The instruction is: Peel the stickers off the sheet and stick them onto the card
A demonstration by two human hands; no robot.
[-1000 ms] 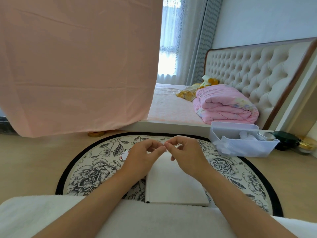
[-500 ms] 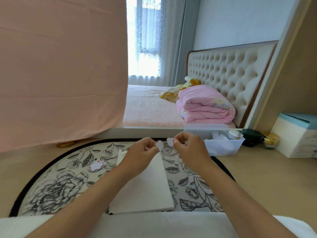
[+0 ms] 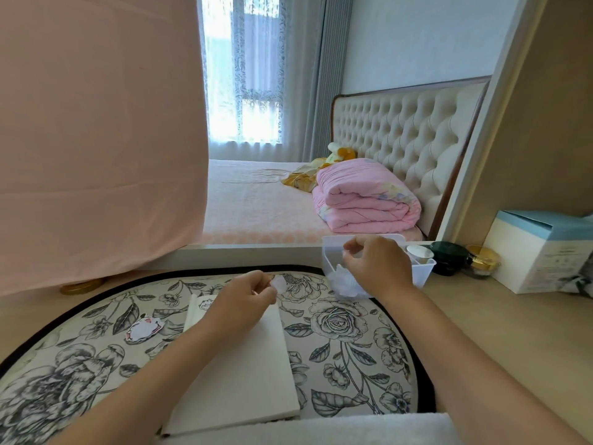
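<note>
The left hand (image 3: 245, 295) pinches a small pale peeled sticker (image 3: 278, 283) between thumb and fingertip, holding it just above the far end of the white rectangular card (image 3: 247, 367) that lies on the round black-and-white floral mat (image 3: 346, 332). The right hand (image 3: 378, 268) is over the translucent white plastic bin (image 3: 420, 273) at the mat's far right edge, fingertips closed on what looks like a thin scrap of backing paper (image 3: 348, 252), though it is too small to be sure. Another small sticker with a pink outline (image 3: 144, 329) lies loose on the mat left of the card, apart from it. The likely trouble from here is the held sticker curling and folding onto itself or clinging to the fingertip, since only one hand controls it. Laid down hastily, it could land skewed, hang over the card's far edge, or catch on the mat instead. The scrap may also cling to the right fingers and miss the bin.
</note>
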